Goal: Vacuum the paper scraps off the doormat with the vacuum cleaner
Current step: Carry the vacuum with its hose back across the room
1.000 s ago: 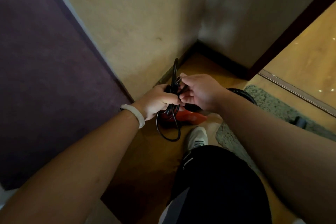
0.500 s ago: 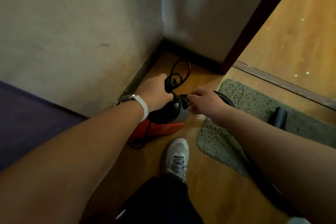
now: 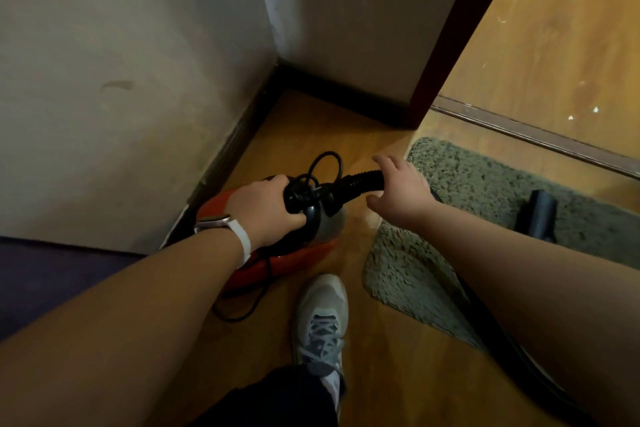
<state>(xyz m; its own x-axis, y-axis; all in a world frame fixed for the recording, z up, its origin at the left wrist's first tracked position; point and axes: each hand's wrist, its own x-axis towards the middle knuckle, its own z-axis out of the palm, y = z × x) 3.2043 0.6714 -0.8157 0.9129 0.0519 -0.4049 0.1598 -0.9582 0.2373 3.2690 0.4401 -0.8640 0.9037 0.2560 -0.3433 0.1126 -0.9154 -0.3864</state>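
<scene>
Left hand (image 3: 263,208) clamps red canister vacuum cleaner (image 3: 301,256) top; right hand (image 3: 401,187), fingers spread, hovers over black ribbed hose (image 3: 356,180), nearer the black nozzle (image 3: 536,215) lying on grey shaggy doormat (image 3: 467,177) at its 3 o'clock.

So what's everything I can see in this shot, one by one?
vacuum cleaner: one, red, black and grey, on floor near wall corner
hose: one, black, from vacuum cleaner's top toward doormat
power cord: one, black, looped at vacuum cleaner's top and base
doormat: one, grey-green, before the threshold
nozzle: one, black, on the doormat
white specks: few, floor past threshold
walls: two, beige, meeting in a corner
floor: one, brown wood, underfoot
shoe: one, grey, on floor
watch: one, white strap, left wrist
left hand: one, gripping vacuum cleaner's top
right hand: one, fingers spread over hose
</scene>
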